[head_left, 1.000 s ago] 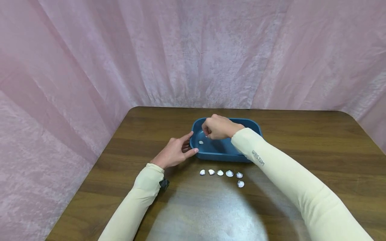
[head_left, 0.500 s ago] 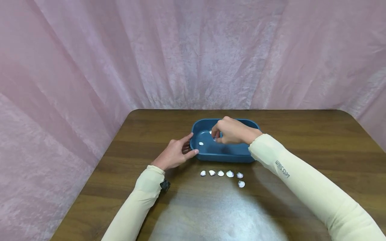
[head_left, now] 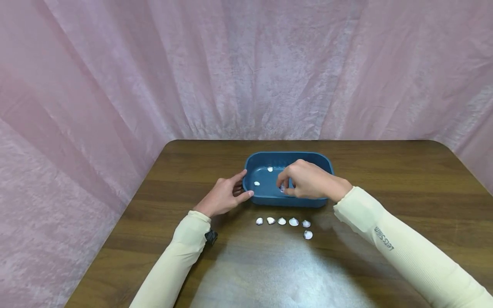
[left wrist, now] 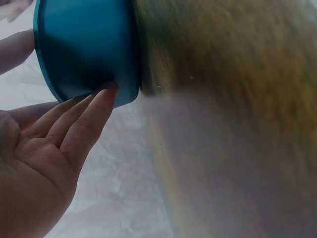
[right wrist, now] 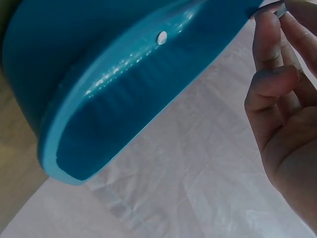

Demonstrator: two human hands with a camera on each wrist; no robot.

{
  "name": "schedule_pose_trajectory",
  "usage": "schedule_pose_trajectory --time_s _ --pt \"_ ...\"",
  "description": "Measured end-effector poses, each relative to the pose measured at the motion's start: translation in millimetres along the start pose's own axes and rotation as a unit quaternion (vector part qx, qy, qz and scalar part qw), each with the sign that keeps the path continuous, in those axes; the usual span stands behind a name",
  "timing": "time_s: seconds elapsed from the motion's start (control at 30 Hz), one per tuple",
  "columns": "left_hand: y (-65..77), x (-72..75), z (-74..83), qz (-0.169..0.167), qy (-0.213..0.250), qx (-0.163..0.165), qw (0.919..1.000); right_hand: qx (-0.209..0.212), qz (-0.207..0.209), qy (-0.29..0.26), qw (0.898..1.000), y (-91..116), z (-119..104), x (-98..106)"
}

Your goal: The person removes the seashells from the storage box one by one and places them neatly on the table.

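A blue rectangular tub point(head_left: 286, 201) stands on the table. My left hand point(head_left: 221, 197) touches its left end, thumb near the front corner and fingers spread along the outer wall; in the left wrist view those fingers point(left wrist: 84, 124) lie fairly straight against the wall. Over the tub's middle, my right hand point(head_left: 308, 179) pinches a small seashell point(head_left: 282, 188) between thumb and fingertips. Two white seashells show inside the tub, one at the back point(head_left: 270, 169) and one front left point(head_left: 256, 183). The right forearm side of the tub floor is partly hidden by the hand.
In front of the tub, several seashells point(head_left: 282, 221) lie in a row on the wooden table point(head_left: 404, 184). One more seashell point(head_left: 308, 235) lies below the row's right end. A pink curtain point(head_left: 246, 77) hangs behind the table.
My right hand has moved right and toward me from the tub's back left, carrying the pinched seashell. This uncovers the back seashell. The left hand stays at the tub's left end.
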State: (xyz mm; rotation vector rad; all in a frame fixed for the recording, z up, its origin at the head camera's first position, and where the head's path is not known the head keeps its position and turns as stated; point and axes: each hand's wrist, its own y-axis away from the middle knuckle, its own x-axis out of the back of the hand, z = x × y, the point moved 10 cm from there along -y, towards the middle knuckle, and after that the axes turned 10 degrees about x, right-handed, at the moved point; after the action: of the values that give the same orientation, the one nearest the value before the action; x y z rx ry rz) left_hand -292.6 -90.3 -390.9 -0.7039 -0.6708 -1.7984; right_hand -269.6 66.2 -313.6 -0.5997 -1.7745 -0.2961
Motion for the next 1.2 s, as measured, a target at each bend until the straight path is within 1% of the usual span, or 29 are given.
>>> schedule_pose_trajectory --time_s 0.13,0.4,0.63,0.73,0.93,1.2 --pt "-0.5 -0.1 -0.6 0.002 -0.004 0.001 1.0000 0.004 0.010 0.005 1.000 7.9 -6.6 -1.8" --pt "-1.4 -0.7 -0.4 0.004 -0.009 -0.005 0.9999 0.027 0.028 0.022 0.999 21.1 -16.0 -9.9" --pt "-1.1 0.1 0.1 -0.002 -0.010 0.001 0.9999 0.044 0.039 0.000 0.998 31.5 -18.9 -19.1" --pt "-0.7 1.1 0.3 -0.001 -0.012 0.003 0.9999 0.050 0.040 -0.009 0.998 33.7 -20.3 -22.4" --pt "-1.5 0.6 0.5 0.001 -0.017 0.000 0.9999 0.070 0.043 -0.008 0.997 36.6 -26.0 -28.4" --pt "-1.6 0.5 1.0 0.002 -0.023 -0.005 0.9997 0.072 0.024 -0.009 0.997 40.6 -27.5 -47.2"
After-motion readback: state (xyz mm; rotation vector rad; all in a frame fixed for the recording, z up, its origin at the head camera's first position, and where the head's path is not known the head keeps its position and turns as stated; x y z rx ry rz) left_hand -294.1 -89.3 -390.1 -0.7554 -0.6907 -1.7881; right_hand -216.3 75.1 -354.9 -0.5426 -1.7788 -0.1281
